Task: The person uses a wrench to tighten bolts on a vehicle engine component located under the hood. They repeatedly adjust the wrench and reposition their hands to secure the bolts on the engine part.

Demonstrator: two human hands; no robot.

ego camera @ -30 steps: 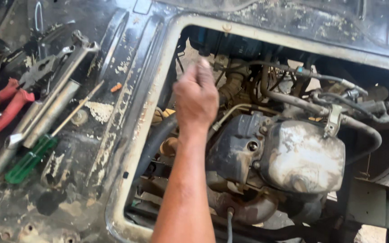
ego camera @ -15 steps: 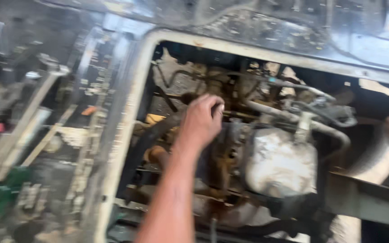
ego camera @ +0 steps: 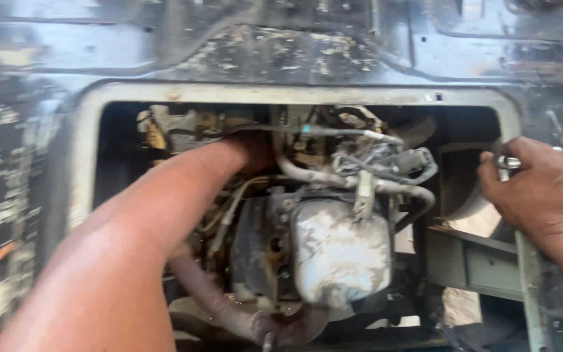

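Setting: Dirty, scuffed sheet-metal floor [ego camera: 294, 52] surrounded a rectangular service opening [ego camera: 92, 130], through which a small engine bay showed.

Engine: a grimy engine block with a pale, stained cover [ego camera: 340, 254] sat in the middle of the opening, hoses and wires [ego camera: 386, 163] looped over its top, likely so they stayed reachable from above.

Left hand: the left hand [ego camera: 252, 153] was pushed deep among the parts at the upper back of the engine, the forearm slanting down across the opening; its fingers were hidden, so I could not tell whether they were spread or closed on anything.

Right hand: the right hand [ego camera: 542, 189] rested on the right edge of the opening, fingers curled around a small metal tool or fitting [ego camera: 508, 161], seemingly bracing the body while the other arm reached in.

Pipe: a rusty pipe [ego camera: 216, 300] curved under the left forearm at the bottom of the bay.

Change: half a second earlier the left hand lay above the engine with its knuckles visible; it had since gone further in, and the view had swung right, so the tools at the left were out of sight.
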